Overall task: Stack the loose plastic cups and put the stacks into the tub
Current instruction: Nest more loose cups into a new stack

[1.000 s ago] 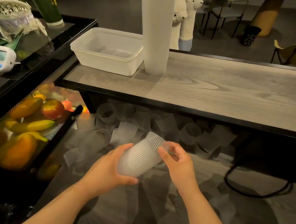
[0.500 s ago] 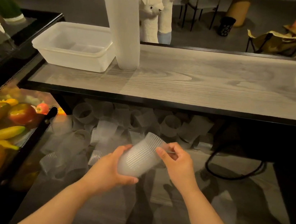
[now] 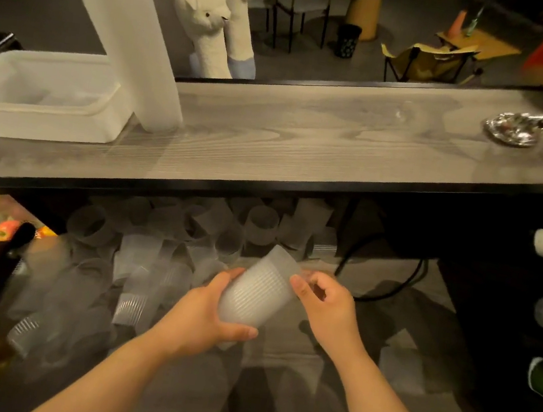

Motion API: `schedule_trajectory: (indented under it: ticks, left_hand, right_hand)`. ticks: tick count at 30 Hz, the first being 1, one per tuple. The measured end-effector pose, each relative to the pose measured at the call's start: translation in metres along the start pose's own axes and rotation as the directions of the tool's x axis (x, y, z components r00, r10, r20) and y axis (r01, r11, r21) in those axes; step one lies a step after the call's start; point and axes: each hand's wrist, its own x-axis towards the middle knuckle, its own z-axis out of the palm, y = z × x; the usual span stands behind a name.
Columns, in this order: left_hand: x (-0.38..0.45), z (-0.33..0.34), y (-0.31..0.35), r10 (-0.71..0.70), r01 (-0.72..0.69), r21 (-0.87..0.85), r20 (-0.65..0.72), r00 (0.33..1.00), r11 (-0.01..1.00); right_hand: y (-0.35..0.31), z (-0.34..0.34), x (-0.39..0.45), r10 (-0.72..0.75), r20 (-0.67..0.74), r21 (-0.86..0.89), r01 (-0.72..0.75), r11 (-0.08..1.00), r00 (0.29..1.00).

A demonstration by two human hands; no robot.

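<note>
The left hand [image 3: 204,314] is wrapped around the lower part of a short stack of ribbed plastic cups [image 3: 258,294], fingers curled round it with the thumb across the front. The stack is tilted, its open end pointing up and away toward the counter [image 3: 306,141]. The right hand [image 3: 326,303] sits just beside the rim end with fingers loosely curled; whether it's actually pinching anything or just touching the rim is hard to tell, the spot is kinda blurry.

Below the hands, a messy pile of loose cups [image 3: 161,246] lies on the lower shelf under the counter, most on their sides. The tub [image 3: 42,99] is on the counter's far left, well apart from the stack in hand, and a tall stack of cups [image 3: 130,31] stands right next to it. A metal ladle [image 3: 515,127] rests at the right end.
</note>
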Motion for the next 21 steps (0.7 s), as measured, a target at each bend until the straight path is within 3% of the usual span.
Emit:
schedule_trajectory:
  ticks: [4,8,9,11,12,14,16,18,21]
  left_hand:
    - [0.006,0.002,0.007,0.029,-0.030,-0.030,-0.010,1.000,0.999]
    - [0.014,0.006,0.012,0.057,-0.057,0.005,-0.004,0.998,0.998]
    - [0.015,0.008,0.013,0.064,-0.064,0.015,0.010,0.998,0.998]
    - [0.018,0.011,0.015,0.072,-0.072,0.018,0.031,0.997,0.997]
    - [0.019,0.012,0.015,0.070,-0.071,0.012,0.034,0.997,0.997]
    - [0.021,0.012,0.015,0.067,-0.067,0.007,0.032,0.997,0.998]
    - [0.021,0.010,0.014,0.066,-0.067,0.007,0.024,0.998,0.998]
    - [0.021,0.008,0.013,0.064,-0.064,-0.008,0.023,0.998,0.998]
    - [0.020,0.008,0.010,0.054,-0.053,-0.027,0.038,0.998,0.998]
  right_hand:
    - [0.001,-0.007,-0.012,-0.025,0.080,-0.137,0.036,0.990,0.996]
    - [0.006,-0.020,-0.022,0.077,0.244,-0.178,-0.034,0.983,0.967]
    - [0.012,-0.026,-0.024,0.092,0.229,-0.226,-0.039,0.973,0.969]
    - [0.029,-0.038,-0.027,0.020,-0.021,-0.530,-0.028,0.848,1.000]
    - [0.039,-0.048,-0.028,0.000,-0.167,-0.676,-0.115,0.727,0.986]
    - [0.062,-0.070,-0.032,0.195,-0.362,-0.779,-0.411,0.474,0.912]
    - [0.084,-0.092,-0.037,0.423,-0.437,-0.775,-0.571,0.271,0.794]
    - [0.108,-0.108,-0.040,0.543,-0.451,-0.719,-0.649,0.249,0.708]
    - [0.129,-0.117,-0.041,0.630,-0.422,-0.696,-0.678,0.236,0.652]
